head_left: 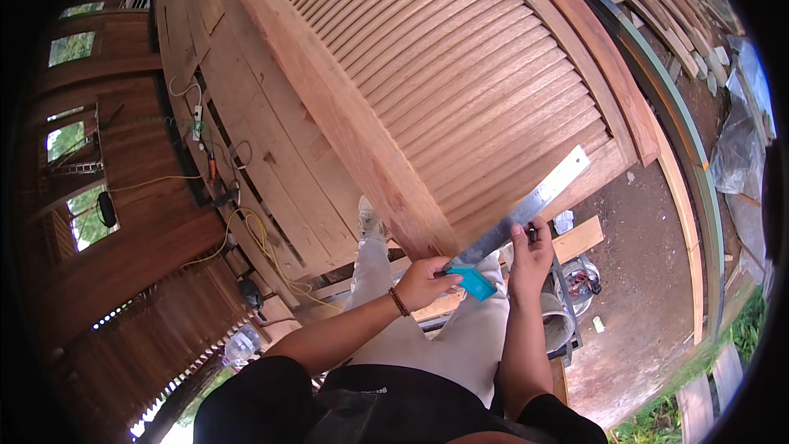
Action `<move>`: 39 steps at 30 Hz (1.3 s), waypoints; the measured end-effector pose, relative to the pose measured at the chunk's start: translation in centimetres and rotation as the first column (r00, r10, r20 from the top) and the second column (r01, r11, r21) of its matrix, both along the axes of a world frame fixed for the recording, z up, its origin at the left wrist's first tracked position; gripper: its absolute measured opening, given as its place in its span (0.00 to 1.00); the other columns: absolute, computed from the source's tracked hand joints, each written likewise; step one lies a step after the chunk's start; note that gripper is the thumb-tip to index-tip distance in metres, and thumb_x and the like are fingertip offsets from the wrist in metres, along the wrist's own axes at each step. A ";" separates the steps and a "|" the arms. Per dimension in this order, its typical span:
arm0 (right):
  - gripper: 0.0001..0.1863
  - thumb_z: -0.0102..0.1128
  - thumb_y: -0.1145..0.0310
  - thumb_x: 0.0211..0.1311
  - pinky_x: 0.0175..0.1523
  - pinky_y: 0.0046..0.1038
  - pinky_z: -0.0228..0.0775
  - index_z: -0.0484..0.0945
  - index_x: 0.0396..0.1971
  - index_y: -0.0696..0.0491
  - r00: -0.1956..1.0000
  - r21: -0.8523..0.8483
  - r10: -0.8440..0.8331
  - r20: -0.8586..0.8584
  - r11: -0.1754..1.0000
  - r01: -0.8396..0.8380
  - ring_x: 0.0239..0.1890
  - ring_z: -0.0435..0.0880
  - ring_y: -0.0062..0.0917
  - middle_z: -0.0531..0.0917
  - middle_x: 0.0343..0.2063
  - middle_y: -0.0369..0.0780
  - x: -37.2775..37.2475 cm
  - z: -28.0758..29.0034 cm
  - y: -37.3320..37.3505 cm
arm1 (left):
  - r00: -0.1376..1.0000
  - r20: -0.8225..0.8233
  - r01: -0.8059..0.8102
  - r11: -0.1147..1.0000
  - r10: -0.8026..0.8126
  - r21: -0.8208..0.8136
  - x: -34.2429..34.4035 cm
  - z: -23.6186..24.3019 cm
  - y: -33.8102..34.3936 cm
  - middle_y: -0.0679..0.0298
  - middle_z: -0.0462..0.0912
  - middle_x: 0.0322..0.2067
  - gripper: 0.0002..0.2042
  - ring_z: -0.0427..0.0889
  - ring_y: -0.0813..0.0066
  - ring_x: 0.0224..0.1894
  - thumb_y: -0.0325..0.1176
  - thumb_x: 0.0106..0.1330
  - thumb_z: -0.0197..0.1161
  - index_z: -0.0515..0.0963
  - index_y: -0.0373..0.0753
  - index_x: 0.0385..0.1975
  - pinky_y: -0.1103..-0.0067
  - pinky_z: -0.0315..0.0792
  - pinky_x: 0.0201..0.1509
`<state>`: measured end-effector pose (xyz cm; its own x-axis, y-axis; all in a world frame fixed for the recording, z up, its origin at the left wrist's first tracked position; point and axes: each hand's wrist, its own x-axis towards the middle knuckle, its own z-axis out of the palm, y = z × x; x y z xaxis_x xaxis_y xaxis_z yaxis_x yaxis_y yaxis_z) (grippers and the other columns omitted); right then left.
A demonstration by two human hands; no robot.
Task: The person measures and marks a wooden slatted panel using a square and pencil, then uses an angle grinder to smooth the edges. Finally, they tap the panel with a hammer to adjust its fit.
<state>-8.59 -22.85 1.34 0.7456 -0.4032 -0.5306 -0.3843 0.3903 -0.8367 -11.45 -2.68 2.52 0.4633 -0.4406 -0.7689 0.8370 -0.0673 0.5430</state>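
The try square (503, 226) sits between the person's two hands, slanting over the near end of a louvered wooden panel (460, 57); whether its steel blade actually rests on the wood I can't tell from here. Its blade points toward 2 o'clock, and its teal handle (477, 283) hangs at the lower end, above the person's thigh.

The left hand (429, 281) lies at 9 o'clock from that handle, fingers and thumb closed on the corner where handle meets blade. The right hand (530, 261) is at 6 o'clock from the blade's middle, fingers curled narrow around a small dark item (532, 233) I can't make out, thumb at the blade's near edge.

The panel stretches away toward 12 o'clock, framed by thick rails. Further out from the hands, a bucket (557, 327) stands at 4 o'clock, a yellow cable (261, 234) loops around 10 o'clock, and bare earth (637, 279) spreads at 3 o'clock.
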 end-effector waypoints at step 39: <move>0.34 0.67 0.48 0.51 0.47 0.39 0.71 0.74 0.53 0.56 0.880 -0.763 0.277 -0.386 0.439 -0.474 0.42 0.80 0.41 0.78 0.39 0.45 -12.1 14.7 46.1 | 0.805 -0.010 0.591 0.804 -0.593 -0.066 5.6 6.7 37.5 0.65 0.82 0.39 0.10 0.82 0.76 0.40 0.35 0.74 0.52 0.75 0.39 0.47 0.76 0.81 0.39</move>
<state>-20.66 23.21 16.02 0.8692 -0.4238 -0.2548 -0.4878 -0.6502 -0.5824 -5.87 34.85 9.22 0.0764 -0.6652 -0.7427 0.6602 -0.5245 0.5377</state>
